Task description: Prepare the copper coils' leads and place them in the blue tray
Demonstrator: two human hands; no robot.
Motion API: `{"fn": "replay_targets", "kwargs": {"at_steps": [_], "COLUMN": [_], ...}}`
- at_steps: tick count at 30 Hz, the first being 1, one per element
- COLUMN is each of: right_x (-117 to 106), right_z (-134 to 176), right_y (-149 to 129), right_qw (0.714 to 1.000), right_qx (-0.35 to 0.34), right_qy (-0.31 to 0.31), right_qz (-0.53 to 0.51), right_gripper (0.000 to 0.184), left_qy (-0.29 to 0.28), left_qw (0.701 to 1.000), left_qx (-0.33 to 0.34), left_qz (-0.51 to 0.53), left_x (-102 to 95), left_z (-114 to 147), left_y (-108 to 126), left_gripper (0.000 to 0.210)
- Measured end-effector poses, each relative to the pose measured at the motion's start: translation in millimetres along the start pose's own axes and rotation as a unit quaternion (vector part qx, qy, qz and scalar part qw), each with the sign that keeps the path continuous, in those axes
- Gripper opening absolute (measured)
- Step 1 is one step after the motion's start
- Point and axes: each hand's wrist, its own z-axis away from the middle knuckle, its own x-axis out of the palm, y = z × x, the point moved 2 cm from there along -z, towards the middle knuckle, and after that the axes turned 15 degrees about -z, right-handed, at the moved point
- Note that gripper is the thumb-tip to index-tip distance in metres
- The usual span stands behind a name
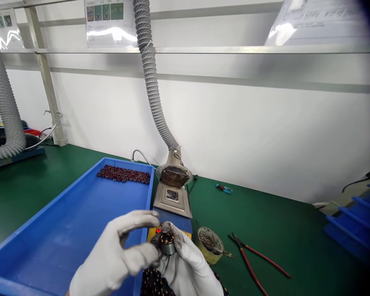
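A small round dark part (167,242) with copper-coloured spots on top and a grey metal band around its side is pinched in my right hand (188,263), which wears a white glove smudged at the fingertips. Beside it, my left hand (111,253), also gloved, curves in a C shape with thumb and fingers apart. Its darkened thumb tip is close to the part; whether it touches cannot be made out. Below both hands lies a heap of dark parts with light specks (156,283). Behind them is a device with a square metal plate (172,197) and a red lit display, partly covered.
A blue tray (64,201) on the left has rows of dark red round parts (123,174) at its far end. A ducted hood (174,168) hangs over the device. On the green table (265,222) are a tin (214,257), red-handled pliers (246,255) and small blue-handled cutters (224,188).
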Motion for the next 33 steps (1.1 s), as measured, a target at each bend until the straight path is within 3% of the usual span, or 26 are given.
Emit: {"fn": "replay_targets", "kwargs": {"at_steps": [2,4,8,12,14,17,19,23,25,28,31,33], "right_x": [-3,-4,-3,-1,-1,-3,-6,-10,-12,-10,-4,-1], "right_z": [-3,-5,-3,0,1,0,-2,-9,-11,-10,-6,-4], "right_y": [-4,-6,-5,-2,-2,-4,-5,1,5,9,2,-7], "right_qw": [0.999,0.998,0.998,0.999,1.000,0.999,0.999,0.998,0.997,0.997,0.996,0.995], "right_qx": [0.033,0.051,0.061,0.020,0.003,0.009,0.023,0.001,-0.028,-0.014,0.045,0.081], "right_qy": [0.011,0.014,0.006,0.002,0.003,0.018,0.036,0.057,0.064,0.064,0.048,0.032], "right_qz": [0.010,0.021,0.033,0.035,0.031,0.029,0.029,0.009,-0.010,-0.039,-0.054,-0.041], "right_gripper": [0.014,0.010,0.009,0.012,0.014,0.012,0.012,0.019,0.020,0.018,0.013,0.012], "left_qy": [-0.058,-0.053,-0.004,0.105,0.093,-0.040,-0.077,-0.002,0.022,-0.011,-0.048,-0.034], "left_qw": [0.998,0.998,0.992,0.975,0.984,0.996,0.995,0.995,0.994,0.997,0.974,0.957], "left_qx": [-0.015,0.006,0.028,0.003,-0.012,-0.047,-0.025,0.099,0.102,0.034,-0.032,-0.043], "left_qz": [-0.008,0.026,0.123,0.196,0.153,0.064,0.053,0.000,-0.013,0.076,0.219,0.285], "left_x": [5.4,10.1,9.8,-3.3,-4.6,4.1,9.0,8.4,8.4,14.6,23.3,24.9], "left_z": [0,-1,0,2,1,-1,-1,0,1,2,4,4], "left_y": [5,7,2,-5,-3,3,8,15,16,12,4,-2], "left_gripper": [0.025,0.021,0.018,0.014,0.016,0.023,0.021,0.023,0.023,0.016,0.003,0.005]}}
